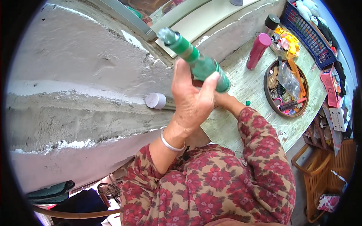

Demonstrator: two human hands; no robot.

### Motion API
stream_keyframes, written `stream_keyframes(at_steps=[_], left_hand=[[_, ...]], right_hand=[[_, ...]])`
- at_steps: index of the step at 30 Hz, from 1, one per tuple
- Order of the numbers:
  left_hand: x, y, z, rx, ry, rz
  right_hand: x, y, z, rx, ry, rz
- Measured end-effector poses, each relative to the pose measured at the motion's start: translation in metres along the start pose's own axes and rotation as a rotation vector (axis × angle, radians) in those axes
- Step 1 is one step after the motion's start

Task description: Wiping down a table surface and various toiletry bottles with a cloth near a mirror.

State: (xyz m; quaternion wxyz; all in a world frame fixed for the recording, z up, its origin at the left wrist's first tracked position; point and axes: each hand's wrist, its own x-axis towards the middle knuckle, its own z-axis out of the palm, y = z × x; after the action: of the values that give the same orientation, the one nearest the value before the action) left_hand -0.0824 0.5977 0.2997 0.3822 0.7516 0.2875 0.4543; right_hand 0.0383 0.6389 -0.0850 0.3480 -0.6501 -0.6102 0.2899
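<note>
My left hand (192, 92) is wrapped round a slim green bottle (205, 67), thumb on its near side. The bottle slants, its clear, shiny end to the upper left and its ribbed green end to the lower right. Just below that ribbed end is my right hand (223, 98); its fingers are hidden behind the left hand and bottle. I cannot tell whether the two touch. A small green cap (247, 103) lies on the pale worn tabletop (241, 84), to the right of my right wrist.
On the table stand a pink bottle (258, 51) and a dark-capped container (271, 23). A round tray (267, 92) holds combs and brushes. Beyond are a blue basket (301, 32) and a pink box (330, 88). A white-capped bottle (156, 101) rests by the wall ledge (75, 109).
</note>
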Motion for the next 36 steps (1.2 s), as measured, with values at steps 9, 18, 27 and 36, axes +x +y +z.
stream_keyframes(at_steps=[9, 18, 27, 36], left_hand=[[0.007, -0.018, -0.010, 0.164, 0.100, -0.053], [-0.021, -0.055, -0.009, 0.218, 0.009, -0.052], [-0.049, -0.080, -0.019, 0.306, -0.067, -0.133], [-0.085, -0.082, 0.002, 0.239, -0.214, -0.137]], right_hand=[[-0.003, -0.204, -0.228, 0.798, -0.107, -0.114], [-0.021, -0.238, -0.224, 0.423, 0.201, -0.378], [-0.065, -0.139, -0.213, -0.639, -0.093, -0.099], [-0.130, -0.048, -0.160, -0.493, -0.026, 0.146]])
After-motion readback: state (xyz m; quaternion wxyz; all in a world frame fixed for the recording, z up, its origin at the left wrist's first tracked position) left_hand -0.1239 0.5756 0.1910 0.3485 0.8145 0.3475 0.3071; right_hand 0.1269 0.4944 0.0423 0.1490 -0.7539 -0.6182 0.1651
